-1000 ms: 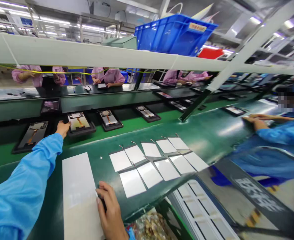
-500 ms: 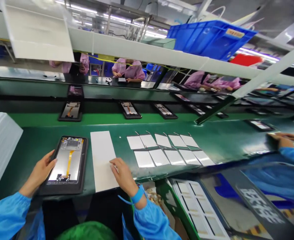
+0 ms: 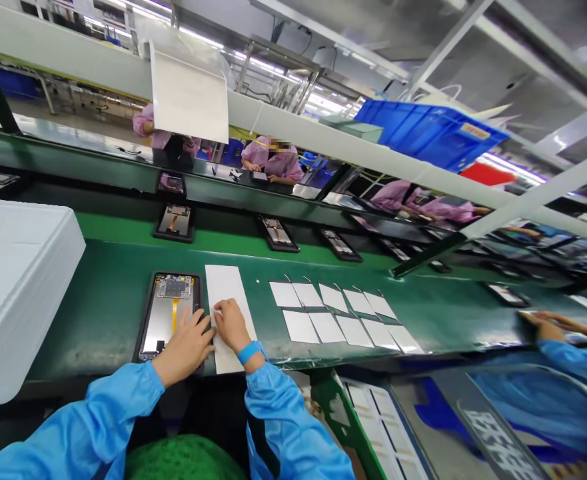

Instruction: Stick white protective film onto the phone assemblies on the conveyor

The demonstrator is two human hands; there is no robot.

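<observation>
A black tray with an opened tablet (image 3: 166, 313), orange flex cable showing, lies on the green bench in front of me. My left hand (image 3: 186, 347) rests on the tray's lower right part, fingers spread flat. My right hand (image 3: 229, 323) lies on a long white strip (image 3: 226, 287) just right of the tray, fingers curled with the tips pinched at the strip's left edge. A blue band is round that wrist. Right of the strip lie two rows of several white rectangular sheets (image 3: 336, 313).
A white stack of foam trays (image 3: 13, 280) stands at the left. More trays with tablets (image 3: 174, 221) ride the belt behind. A co-worker's hands (image 3: 543, 327) work at the right. People in pink sit across the line. A blue crate (image 3: 423, 133) sits on the overhead shelf.
The tray with the tablet came from the belt to the bench in front of me. My left hand moved onto its right side, and my right hand shifted up the white strip.
</observation>
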